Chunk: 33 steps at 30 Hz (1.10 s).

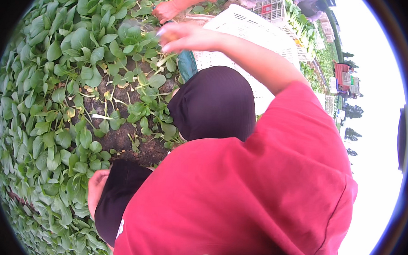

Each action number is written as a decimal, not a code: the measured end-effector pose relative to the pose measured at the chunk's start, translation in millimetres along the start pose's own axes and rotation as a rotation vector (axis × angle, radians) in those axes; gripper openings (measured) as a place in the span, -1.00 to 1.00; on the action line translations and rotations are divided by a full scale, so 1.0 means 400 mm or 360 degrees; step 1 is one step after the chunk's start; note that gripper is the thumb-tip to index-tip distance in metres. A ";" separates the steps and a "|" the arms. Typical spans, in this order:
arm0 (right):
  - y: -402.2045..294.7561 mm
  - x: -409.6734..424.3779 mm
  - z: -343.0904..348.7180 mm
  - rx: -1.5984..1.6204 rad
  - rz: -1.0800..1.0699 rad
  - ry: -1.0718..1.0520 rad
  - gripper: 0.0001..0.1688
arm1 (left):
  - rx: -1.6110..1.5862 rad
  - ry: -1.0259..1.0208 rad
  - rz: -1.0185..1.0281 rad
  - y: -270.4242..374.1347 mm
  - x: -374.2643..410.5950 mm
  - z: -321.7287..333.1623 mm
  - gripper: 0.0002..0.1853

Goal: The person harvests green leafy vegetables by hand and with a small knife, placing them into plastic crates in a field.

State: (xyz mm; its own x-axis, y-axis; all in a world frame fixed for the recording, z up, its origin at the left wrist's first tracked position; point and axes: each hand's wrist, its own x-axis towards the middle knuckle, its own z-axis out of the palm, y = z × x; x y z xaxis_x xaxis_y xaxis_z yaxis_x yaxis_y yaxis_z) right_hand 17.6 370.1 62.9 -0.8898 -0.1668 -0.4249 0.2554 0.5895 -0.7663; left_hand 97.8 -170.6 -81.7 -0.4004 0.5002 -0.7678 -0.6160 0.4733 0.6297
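Observation:
My right hand (180, 39), blurred, is held over the near edge of a white plastic crate (254, 31); its fingers look slightly apart, and a yellowish patch shows between them. Whether it holds anything is unclear. Below it hangs teal sheeting (187, 64). My left hand (99, 179) is beside my dark-clad left knee (124, 188), low against leafy green plants (79, 140); the knee hides part of it, and its fingers look curled. Cut leaves, stalks and yellowed leaves lie on bare soil (122, 138) before my knees.
Another person's hand (166, 11) reaches into the plants just beyond my right hand. Stacked grey crates (270, 10) and a pile of leafy greens (302, 24) stand behind the white crate. Farther off are a second person (309, 6) and a red vehicle (342, 76).

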 end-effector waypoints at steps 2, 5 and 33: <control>0.020 -0.130 -0.051 -0.0088 -0.0043 0.0659 -0.49 | -0.0048 -0.0093 0.0105 0.048 0.024 0.000 -0.76; 0.114 -0.306 -0.112 -0.0116 0.0163 0.1219 -0.67 | -0.0164 -0.0028 0.0127 0.044 0.009 0.008 -0.74; -0.213 -0.066 0.239 0.0379 -0.0916 0.0604 -0.70 | -0.0444 -0.0279 0.1164 0.732 0.079 0.383 -0.49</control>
State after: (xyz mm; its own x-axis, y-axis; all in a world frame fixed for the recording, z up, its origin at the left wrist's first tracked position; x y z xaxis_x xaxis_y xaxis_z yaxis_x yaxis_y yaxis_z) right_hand 55.5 248.6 93.3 -0.9667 -0.0878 0.2403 -0.2557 0.2957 -0.9204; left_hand 9.0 94.8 96.7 -0.6700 0.7313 -0.1272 -0.3946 -0.2058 0.8955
